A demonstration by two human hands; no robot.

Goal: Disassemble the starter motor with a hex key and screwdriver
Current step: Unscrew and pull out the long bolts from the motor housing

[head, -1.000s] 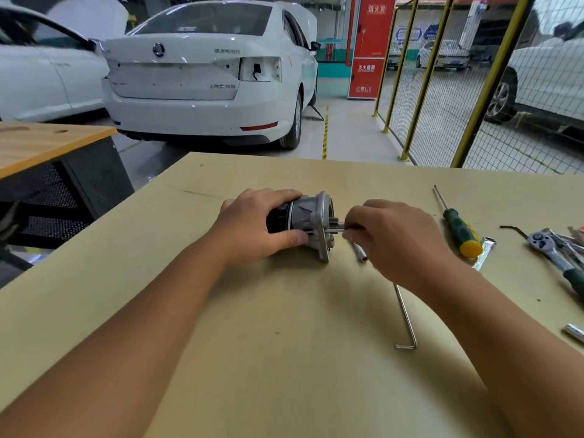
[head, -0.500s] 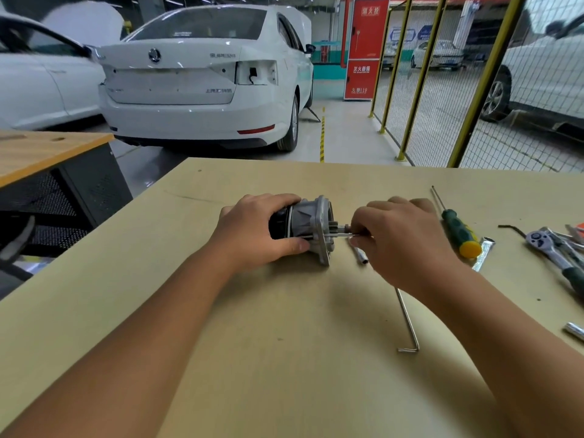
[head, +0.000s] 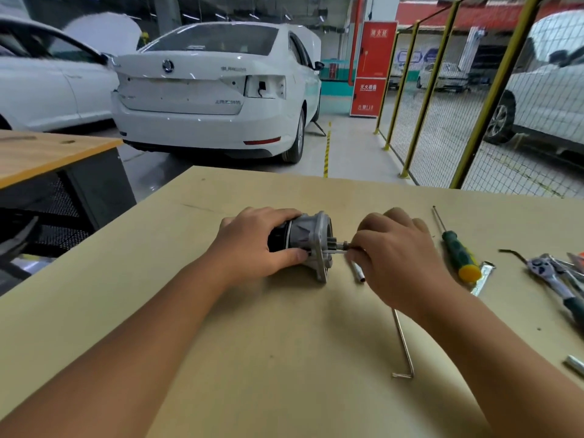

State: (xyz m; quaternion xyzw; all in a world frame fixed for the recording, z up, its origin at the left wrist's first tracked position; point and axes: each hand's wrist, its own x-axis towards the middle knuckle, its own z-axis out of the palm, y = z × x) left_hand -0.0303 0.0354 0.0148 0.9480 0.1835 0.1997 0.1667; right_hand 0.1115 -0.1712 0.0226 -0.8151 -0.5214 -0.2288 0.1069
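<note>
Both hands on the counter [head: 284, 358]: left hand [head: 256, 245] wrapped around the starter motor [head: 303, 240], right hand [head: 395, 257] pinching a thin rod [head: 336, 251] at its right end.

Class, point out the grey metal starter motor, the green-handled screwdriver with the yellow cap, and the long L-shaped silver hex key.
Grey metal starter motor [head: 311, 237]: head view, housing.
Green-handled screwdriver [head: 459, 252]: head view, handle.
L-shaped silver hex key [head: 404, 344]: head view, long shaft.

Bare table [head: 284, 358] lies near the starter motor [head: 308, 243]; a screwdriver [head: 458, 251], ratchet [head: 550, 279] and hex key [head: 403, 343] crowd its right.
</note>
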